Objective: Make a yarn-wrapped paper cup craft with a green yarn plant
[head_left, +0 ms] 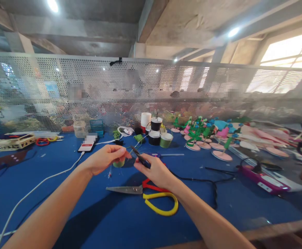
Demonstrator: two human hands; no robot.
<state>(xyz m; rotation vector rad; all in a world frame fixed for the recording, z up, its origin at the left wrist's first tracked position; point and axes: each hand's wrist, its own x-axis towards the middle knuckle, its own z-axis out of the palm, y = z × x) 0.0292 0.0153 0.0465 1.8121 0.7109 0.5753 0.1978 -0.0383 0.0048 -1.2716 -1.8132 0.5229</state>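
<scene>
My right hand [154, 171] is closed around dark-handled pliers [142, 159], whose narrow jaws point up and left. Across from them, my left hand [108, 159] pinches its thumb and fingers together; what lies between them is too small to make out. A thin wire [140, 141] rises near the fingertips and the jaws. Partly hidden under my left fingers is a small green bucket [119, 163]. Large scissors [130, 190] with one red and one yellow handle lie below both hands, the blades pointing left. My right wrist covers part of the red handle.
Several small buckets [166, 140] stand behind my hands. Craft plants on pink discs [222, 155] crowd the right back. A purple power strip [263, 180] and black cord lie right. A phone [88, 143] with a white cable lies left. A perforated screen [94, 76] borders the blue table.
</scene>
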